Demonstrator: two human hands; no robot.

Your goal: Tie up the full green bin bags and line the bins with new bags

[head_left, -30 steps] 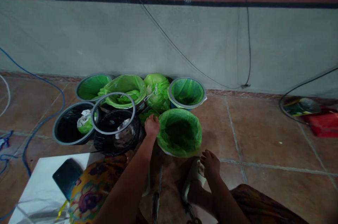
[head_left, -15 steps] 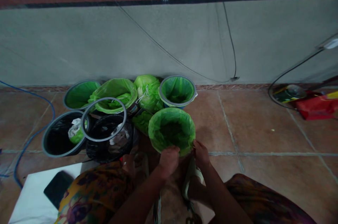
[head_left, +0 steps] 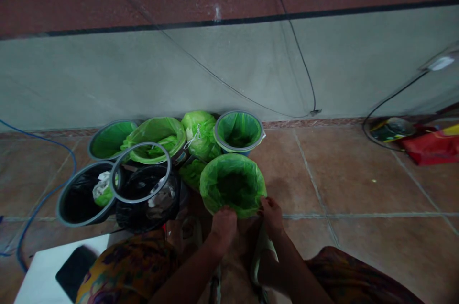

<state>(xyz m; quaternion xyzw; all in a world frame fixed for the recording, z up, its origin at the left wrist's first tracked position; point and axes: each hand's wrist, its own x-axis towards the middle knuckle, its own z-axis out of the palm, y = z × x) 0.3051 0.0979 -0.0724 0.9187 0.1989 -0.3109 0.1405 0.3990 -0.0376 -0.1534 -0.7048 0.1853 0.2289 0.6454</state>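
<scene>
A small bin lined with a green plastic bag (head_left: 232,183) stands on the tiled floor right in front of me. My left hand (head_left: 224,223) grips the near edge of the green liner, fingers curled. My right hand (head_left: 272,213) pinches the liner's near right edge. Behind the bin lie a tied green bag (head_left: 199,134) and a grey-rimmed bin with a green liner (head_left: 239,131).
To the left cluster more bins: two green-lined (head_left: 112,133) (head_left: 158,133), one black-lined with crumpled waste (head_left: 85,194), and a black bag with a loose grey ring (head_left: 141,172). A white board with a dark phone (head_left: 73,276) lies at lower left. Blue cable (head_left: 43,184) left; red item (head_left: 432,147) right.
My left hand came off the bin's far left rim and moved to its near edge; my right hand reached up to the near right edge. The view shifted slightly.
</scene>
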